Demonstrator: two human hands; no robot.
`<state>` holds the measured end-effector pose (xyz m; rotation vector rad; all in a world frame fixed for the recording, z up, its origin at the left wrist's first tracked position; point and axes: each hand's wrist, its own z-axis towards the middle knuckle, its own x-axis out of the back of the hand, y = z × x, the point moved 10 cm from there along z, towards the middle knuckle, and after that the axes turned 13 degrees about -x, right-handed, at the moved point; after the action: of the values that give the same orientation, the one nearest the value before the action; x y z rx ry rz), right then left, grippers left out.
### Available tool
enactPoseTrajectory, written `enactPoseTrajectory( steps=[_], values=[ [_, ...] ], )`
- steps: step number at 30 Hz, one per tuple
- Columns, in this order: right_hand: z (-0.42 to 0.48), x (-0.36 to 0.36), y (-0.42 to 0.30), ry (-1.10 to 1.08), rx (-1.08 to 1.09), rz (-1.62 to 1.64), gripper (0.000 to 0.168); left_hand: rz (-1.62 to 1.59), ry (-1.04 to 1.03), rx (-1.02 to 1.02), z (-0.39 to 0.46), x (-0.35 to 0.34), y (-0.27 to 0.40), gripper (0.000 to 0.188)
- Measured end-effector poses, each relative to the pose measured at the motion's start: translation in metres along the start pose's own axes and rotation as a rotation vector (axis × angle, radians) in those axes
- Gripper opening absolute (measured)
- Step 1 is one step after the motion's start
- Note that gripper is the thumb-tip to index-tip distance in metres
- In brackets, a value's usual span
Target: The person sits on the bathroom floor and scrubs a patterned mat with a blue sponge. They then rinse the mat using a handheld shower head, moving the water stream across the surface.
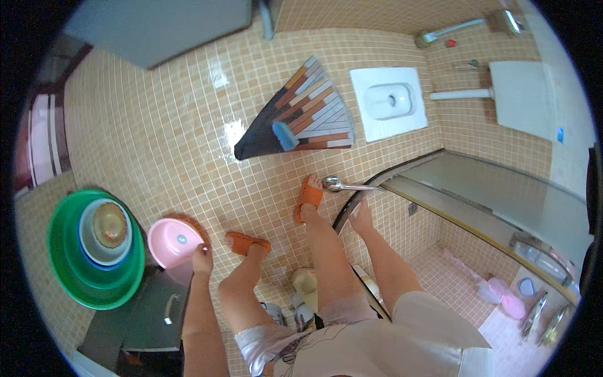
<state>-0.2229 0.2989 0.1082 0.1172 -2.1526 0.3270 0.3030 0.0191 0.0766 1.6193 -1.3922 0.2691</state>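
Note:
My left hand [202, 258] is closed on the rim of a pink plastic basin [175, 241], which is tilted and shows its inside, at the lower left. My right hand [361, 217] is at the curved dark shower sill, by the lower end of the glass partition; whether it grips anything is unclear. Just above it a chrome shower head [333, 184] sticks out over the sill, close to my foot in an orange slipper [311, 198]. A striped rug or mat [311, 110], gathered to a point at one end, lies on the tiles with a blue brush head [285, 136] on it.
Nested basins, the outermost a green tub [59, 249], stand at the left beside a dark cabinet [155, 301]. A squat toilet [365, 123] is set in the floor at upper right. The glass partition [499, 188] runs along the right, with a pink mesh item [511, 305] behind it.

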Motion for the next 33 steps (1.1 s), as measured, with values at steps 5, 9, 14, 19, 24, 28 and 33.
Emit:
enactPoseTrajectory(
  steps=[5, 9, 14, 19, 24, 28, 33],
  values=[
    [-0.095, 0.088, 0.035, -0.199, -0.230, -0.104, 0.057, -0.233, 0.068, -0.064, -0.032, 0.068, 0.106, 0.018],
    [-0.115, 0.160, 0.048, -0.328, -0.308, -0.051, 0.047, -0.338, 0.010, -0.144, -0.006, 0.120, 0.253, 0.024],
    [-0.094, 0.237, -0.011, -0.132, -0.038, 0.352, 0.028, -0.296, 0.076, -0.321, -0.013, 0.183, 0.326, 0.024],
    [-0.136, 0.247, 0.065, -0.037, -0.333, 0.710, 0.025, -0.125, -0.007, -0.405, -0.019, 0.200, 0.350, 0.024],
    [-0.245, 0.177, 0.151, -0.066, -0.374, 0.274, 0.032, -0.054, -0.142, -0.483, -0.017, 0.193, 0.313, 0.025],
    [-0.335, 0.129, 0.180, -0.387, -0.538, 0.197, 0.031, 0.022, -0.231, -0.547, -0.028, 0.182, 0.332, 0.024],
    [-0.356, 0.162, 0.158, -0.088, -0.581, 0.523, 0.033, -0.009, -0.308, -0.503, -0.015, 0.161, 0.340, 0.023]
  ],
)
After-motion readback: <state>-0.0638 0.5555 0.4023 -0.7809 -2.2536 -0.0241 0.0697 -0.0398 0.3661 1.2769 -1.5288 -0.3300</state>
